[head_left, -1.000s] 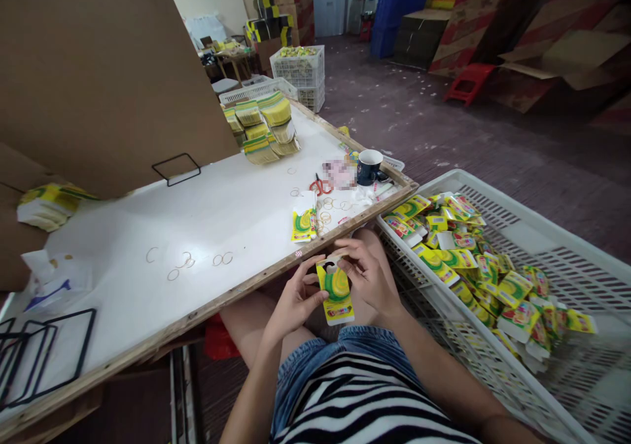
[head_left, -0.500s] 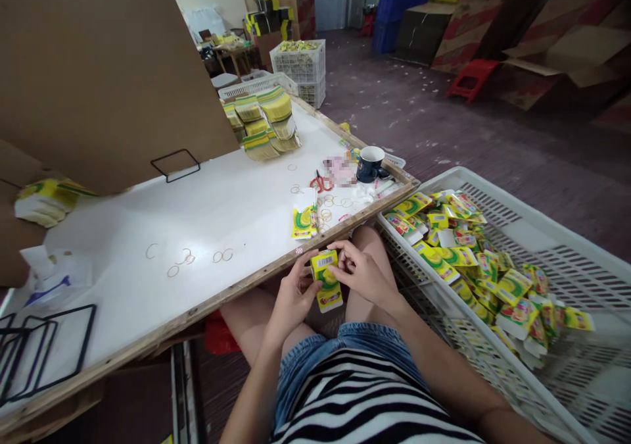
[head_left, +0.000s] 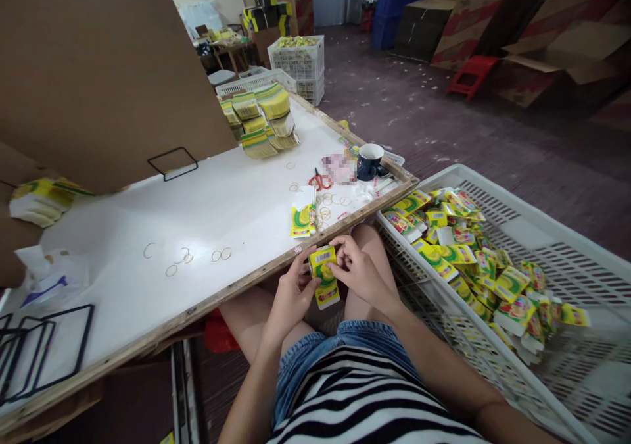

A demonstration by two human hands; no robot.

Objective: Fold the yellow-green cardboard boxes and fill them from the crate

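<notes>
Over my lap, just below the table's front edge, both hands grip one small yellow-and-green packet (head_left: 324, 279) whose top flap is folded down, barcode showing. My left hand (head_left: 290, 293) pinches its left side. From the right, my right hand (head_left: 362, 270) presses fingers on the folded top. A finished-looking yellow packet (head_left: 302, 217) lies on the white table (head_left: 207, 214) just ahead of my hands. Loose rubber bands (head_left: 330, 202) are scattered beside it.
A white slatted crate (head_left: 557, 260) at my right holds several yellow packets (head_left: 468, 253). Bundled packet stacks (head_left: 261, 122) sit at the table's far end, with red scissors (head_left: 319, 181) and a dark mug (head_left: 369, 161) near the right corner. Brown cardboard (head_left: 98, 69) stands at the left.
The packet's top flap has been folded down over its front, so the packet looks shorter. Both hands have risen slightly toward the table edge.
</notes>
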